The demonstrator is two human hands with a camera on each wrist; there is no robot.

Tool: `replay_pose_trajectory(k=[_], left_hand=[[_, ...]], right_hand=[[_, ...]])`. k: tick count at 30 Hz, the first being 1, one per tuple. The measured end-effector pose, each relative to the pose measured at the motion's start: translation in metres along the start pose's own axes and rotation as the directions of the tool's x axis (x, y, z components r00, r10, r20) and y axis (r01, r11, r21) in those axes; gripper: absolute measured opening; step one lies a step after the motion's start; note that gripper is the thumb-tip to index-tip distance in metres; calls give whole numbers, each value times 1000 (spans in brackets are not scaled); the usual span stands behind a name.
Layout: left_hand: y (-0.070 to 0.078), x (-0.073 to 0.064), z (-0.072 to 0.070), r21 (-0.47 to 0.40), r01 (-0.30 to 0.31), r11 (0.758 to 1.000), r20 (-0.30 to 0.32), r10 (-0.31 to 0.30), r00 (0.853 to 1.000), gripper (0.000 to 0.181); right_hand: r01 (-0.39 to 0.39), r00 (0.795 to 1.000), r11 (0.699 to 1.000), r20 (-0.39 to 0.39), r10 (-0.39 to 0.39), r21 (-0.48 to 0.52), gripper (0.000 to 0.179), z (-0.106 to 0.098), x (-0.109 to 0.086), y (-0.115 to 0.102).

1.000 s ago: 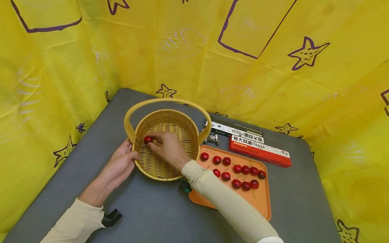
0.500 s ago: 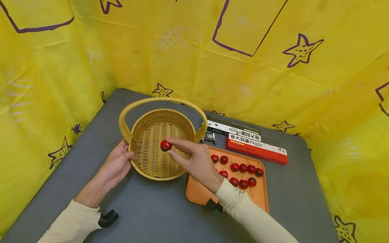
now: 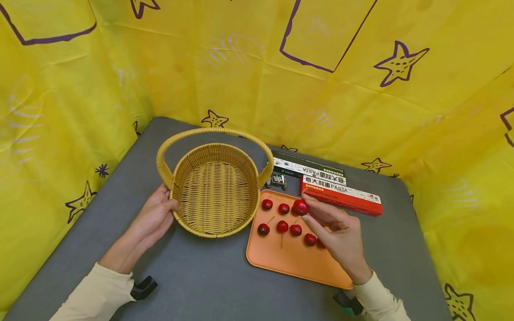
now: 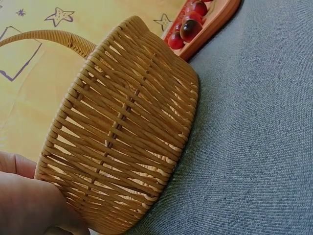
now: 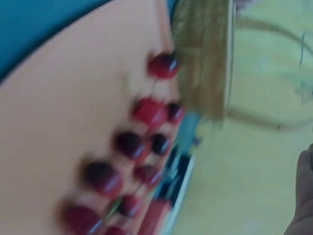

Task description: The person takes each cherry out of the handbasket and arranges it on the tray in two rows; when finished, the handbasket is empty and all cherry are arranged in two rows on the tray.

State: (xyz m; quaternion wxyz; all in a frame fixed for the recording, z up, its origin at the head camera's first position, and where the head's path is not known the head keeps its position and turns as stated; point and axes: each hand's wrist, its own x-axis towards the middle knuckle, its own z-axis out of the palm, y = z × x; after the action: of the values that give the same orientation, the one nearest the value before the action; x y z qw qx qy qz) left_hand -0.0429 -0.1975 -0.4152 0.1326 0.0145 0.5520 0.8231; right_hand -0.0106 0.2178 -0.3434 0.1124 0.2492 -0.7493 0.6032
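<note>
At the left rim of a round wicker basket [image 3: 217, 196] with a tall arched handle, my left hand [image 3: 154, 214] grips the edge. The left wrist view shows the basket's woven side [image 4: 122, 127], with part of the hand at the lower left. My right hand [image 3: 341, 232] pinches a red cherry [image 3: 301, 207] between thumb and fingers, above an orange tray [image 3: 289, 263]. Several cherries lie on the tray in rows, such as one dark cherry [image 3: 263, 229] with a stem; the right hand hides others. Only an edge of that hand [image 5: 304, 196] shows in the right wrist view, blurred.
Behind the tray lie a red pasta box [image 3: 341, 196] and a black-and-white pasta box [image 3: 309, 167]. A small dark object [image 3: 278, 180] sits between basket and boxes. The grey table [image 3: 209, 285] is enclosed by a yellow patterned cloth [image 3: 241, 67].
My right hand has come up out of the basket with the cherry and moved right, over the tray, still pinching it. The left hand keeps its grip on the basket rim.
</note>
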Motion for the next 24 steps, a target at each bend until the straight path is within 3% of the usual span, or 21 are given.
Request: replay_pose_trajectory(k=[6, 10, 18, 24], left_hand=[[0, -1, 2, 4, 2, 1000, -2, -2, 1000, 97], [-1, -1, 1, 5, -1, 1000, -5, 1, 1000, 96], [2, -1, 3, 4, 1, 1000, -1, -1, 1000, 96], [2, 1, 3, 5, 8, 1000, -4, -8, 1000, 96]], right_hand=[[-86, 993, 996, -76, 87, 7, 50, -55, -50, 31], [-192, 974, 981, -122, 191, 3, 48, -79, -79, 47], [-407, 897, 911, -218, 384, -71, 45, -104, -114, 65], [-429, 900, 882, -175, 399, -196, 43, -115, -130, 78]])
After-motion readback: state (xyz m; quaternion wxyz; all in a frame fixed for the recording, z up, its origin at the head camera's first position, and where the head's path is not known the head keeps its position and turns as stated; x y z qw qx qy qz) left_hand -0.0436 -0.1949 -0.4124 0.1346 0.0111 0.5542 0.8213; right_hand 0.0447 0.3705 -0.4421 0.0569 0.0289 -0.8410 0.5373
